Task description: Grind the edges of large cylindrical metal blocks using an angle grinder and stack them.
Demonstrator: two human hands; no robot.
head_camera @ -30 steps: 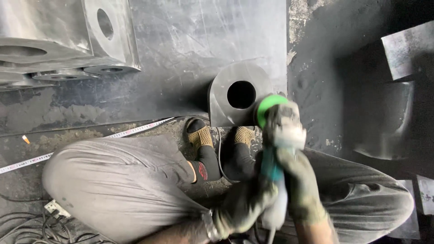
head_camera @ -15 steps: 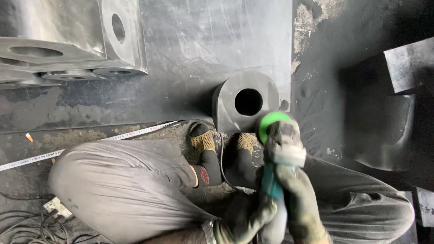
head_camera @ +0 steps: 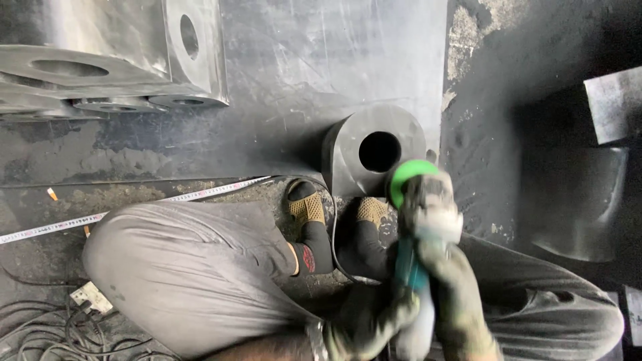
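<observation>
- The angle grinder [head_camera: 420, 227] sits low and right of centre in the head view, its green guard at the top, just below and to the right of the bored hole in the steel cylinder block [head_camera: 374, 150]. The wheel's contact point is hidden behind the guard, so I cannot tell whether it touches the metal.
- The right hand [head_camera: 455, 301], gloved, has its fingers wrapped closed around the grinder's body from about 5 o'clock; the left hand [head_camera: 374, 321], also gloved, is curled closed on the rear handle at about 7 o'clock. Both are blurred, so a loose grip cannot be ruled out; a snag at the block's edge would likely kick the tool back towards the knees.
- The person's feet [head_camera: 338, 227], in dark socks with yellow toes and seemingly no hard shoes, lie at 9 o'clock just beside the wheel. Sparks or a slip would probably hit them first.
- The grey trousers [head_camera: 194, 267] spread at 8 o'clock; hot grit could scorch the cloth.
- A tape measure [head_camera: 134, 208] runs out at 9 o'clock, and cables [head_camera: 53, 331] tangle at 8 o'clock, well apart; a tug on a lead could jerk the tool.
- Drilled steel plates [head_camera: 114, 67] stand at 11 o'clock, clear of it.
</observation>
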